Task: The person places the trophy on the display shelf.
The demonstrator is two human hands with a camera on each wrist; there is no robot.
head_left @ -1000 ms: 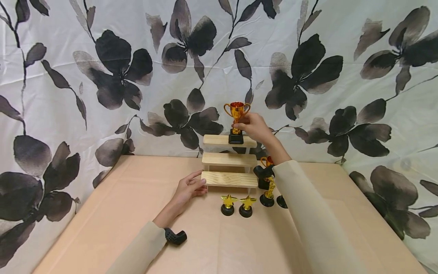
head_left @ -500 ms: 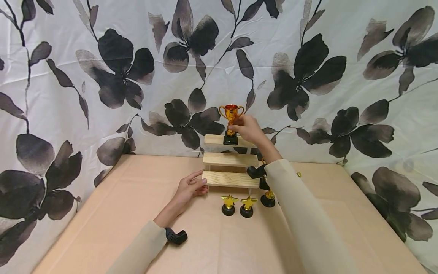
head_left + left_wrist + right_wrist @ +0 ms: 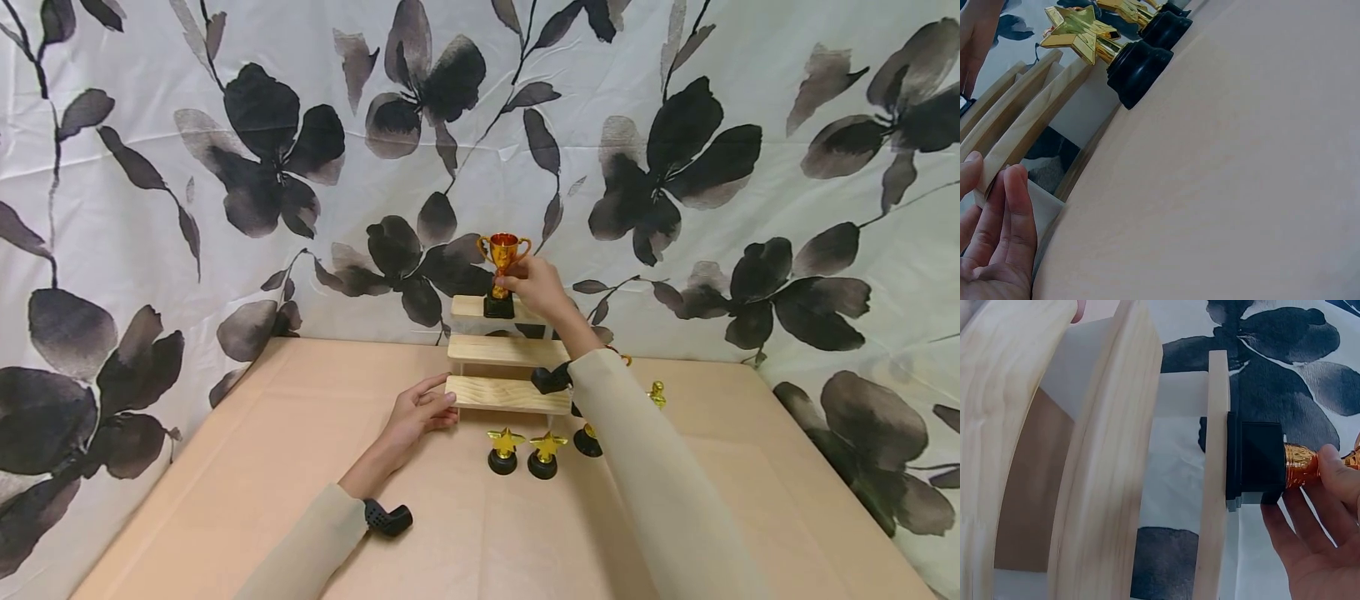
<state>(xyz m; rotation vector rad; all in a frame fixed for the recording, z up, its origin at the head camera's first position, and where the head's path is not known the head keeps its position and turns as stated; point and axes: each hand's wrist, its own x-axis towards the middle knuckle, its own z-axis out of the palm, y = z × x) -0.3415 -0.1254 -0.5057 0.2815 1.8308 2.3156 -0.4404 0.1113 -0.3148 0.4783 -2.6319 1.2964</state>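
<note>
A three-step wooden display stand (image 3: pixel 510 393) with clear supports stands at the middle of the table. My left hand (image 3: pixel 411 417) pinches the left end of its lowest step, thumb above and fingers below, as the left wrist view (image 3: pixel 1007 231) shows. At the top step, my right hand (image 3: pixel 542 287) holds a gold trophy cup (image 3: pixel 504 246) by its stem. The cup is upright; its black square base (image 3: pixel 1263 456) appears to meet the top step (image 3: pixel 1215 469) in the right wrist view. Two gold star trophies (image 3: pixel 506 442) (image 3: pixel 546 446) stand before the stand.
Right of the stand, my right sleeve (image 3: pixel 645 450) partly hides more trophies: a round black base (image 3: pixel 588 442), a gold figure (image 3: pixel 657 393) and an orange-gold cup handle (image 3: pixel 624 358). A flower-patterned cloth (image 3: pixel 480 125) hangs behind the peach table (image 3: pixel 300 433).
My right hand has carried the trophy cup leftward along the top step and slightly down. More of the gold figure shows past the right sleeve. The left hand keeps its hold on the lowest step.
</note>
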